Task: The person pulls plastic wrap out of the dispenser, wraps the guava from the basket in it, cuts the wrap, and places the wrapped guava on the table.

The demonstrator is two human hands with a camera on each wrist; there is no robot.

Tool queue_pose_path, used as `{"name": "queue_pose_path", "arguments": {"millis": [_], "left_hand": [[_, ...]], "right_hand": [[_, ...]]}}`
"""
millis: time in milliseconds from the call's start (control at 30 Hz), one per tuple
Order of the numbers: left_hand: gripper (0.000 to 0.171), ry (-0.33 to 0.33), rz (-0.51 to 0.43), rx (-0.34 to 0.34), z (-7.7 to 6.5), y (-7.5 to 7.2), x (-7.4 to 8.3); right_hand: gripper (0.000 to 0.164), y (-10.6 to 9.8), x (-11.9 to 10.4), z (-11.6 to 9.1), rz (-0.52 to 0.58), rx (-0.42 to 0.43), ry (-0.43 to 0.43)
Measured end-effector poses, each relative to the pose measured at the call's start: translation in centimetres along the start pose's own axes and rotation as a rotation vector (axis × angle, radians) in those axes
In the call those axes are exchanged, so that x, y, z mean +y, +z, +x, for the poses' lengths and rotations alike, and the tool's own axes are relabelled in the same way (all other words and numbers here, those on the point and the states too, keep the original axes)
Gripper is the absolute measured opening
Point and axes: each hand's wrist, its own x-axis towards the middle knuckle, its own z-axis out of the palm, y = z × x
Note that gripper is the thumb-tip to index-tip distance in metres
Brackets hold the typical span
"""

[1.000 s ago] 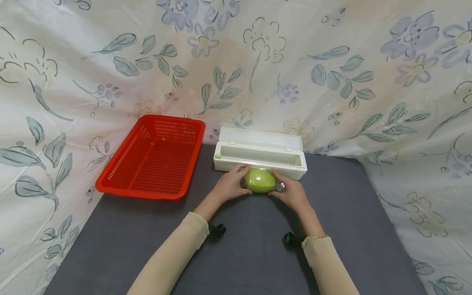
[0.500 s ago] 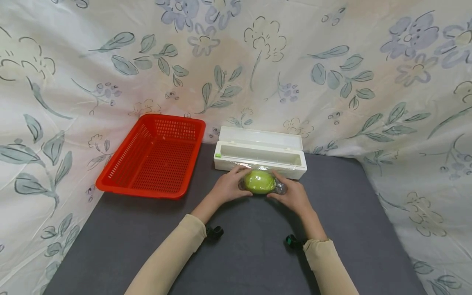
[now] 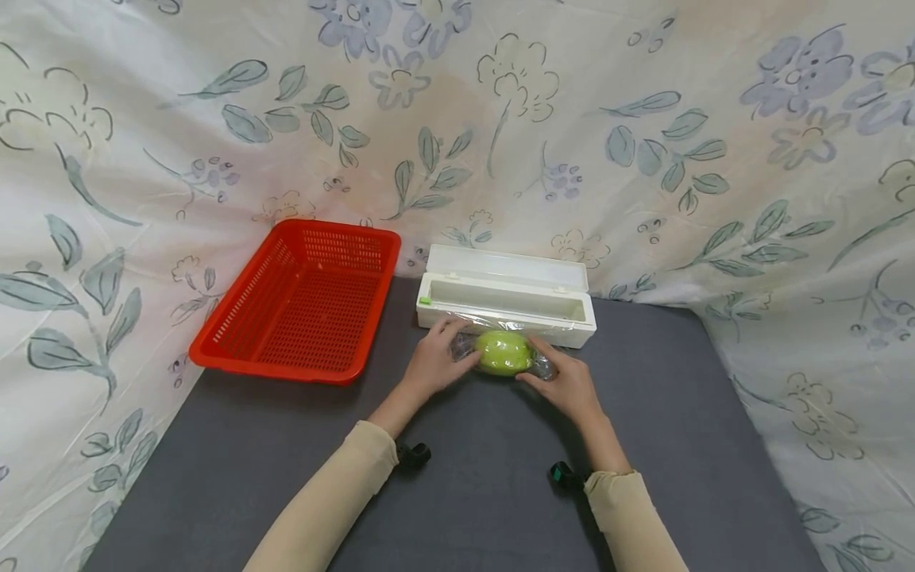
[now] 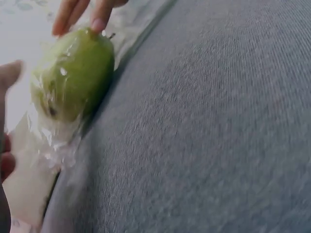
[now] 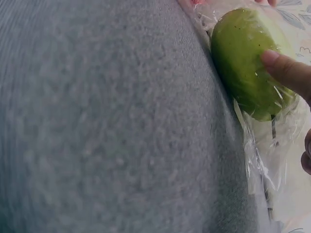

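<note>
A green pear point(image 3: 503, 353) wrapped in clear cling film point(image 3: 542, 365) lies on its side on the dark grey cloth, its short stem toward the right. My right hand point(image 3: 568, 381) holds the pear's right end, one fingertip point(image 5: 270, 58) pressed on its skin in the right wrist view. At the other end my left hand point(image 3: 432, 361) is spread around the loose film point(image 4: 53, 145); in the left wrist view its thumb point(image 4: 10, 73) stands apart from the pear. Film stretches along the front of a white lidded box point(image 3: 503, 298) just behind, its lid raised.
An orange-red perforated plastic basket point(image 3: 286, 369) stands at the back left. The white box has a small green piece point(image 3: 425, 301) at its left corner. Floral fabric point(image 3: 643, 199) hangs behind and at both sides of the grey cloth point(image 3: 486, 492).
My left hand has loosened and shifted slightly left, away from the pear, showing more crumpled film at that end. My right hand stays at the pear's right end.
</note>
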Motion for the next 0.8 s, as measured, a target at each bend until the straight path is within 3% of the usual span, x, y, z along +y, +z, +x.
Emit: {"name": "queue_pose_path", "arguments": {"millis": [167,333,467,600,800], "left_hand": [[0.071,-0.164,-0.124,0.224,0.4,-0.2,-1.7],[0.090,-0.290,-0.188,0.318,1.3,-0.7,-3.6],[0.095,-0.383,-0.280,0.304,1.8,-0.8,-5.3],[0.096,-0.470,-0.412,0.231,2.0,-1.0,-6.8],[0.089,-0.461,-0.463,0.154,2.4,-1.1,-8.2]], "right_hand": [[0.079,0.2,-0.2,0.2,0.019,0.060,-0.034],[0.074,0.3,-0.6,0.6,0.046,0.111,-0.062],[0.070,0.5,-1.1,0.9,0.083,0.165,-0.083],[0.065,0.8,-1.5,1.3,0.111,0.240,-0.100],[0.050,1.2,-3.1,2.3,0.226,0.291,-0.029]]}}
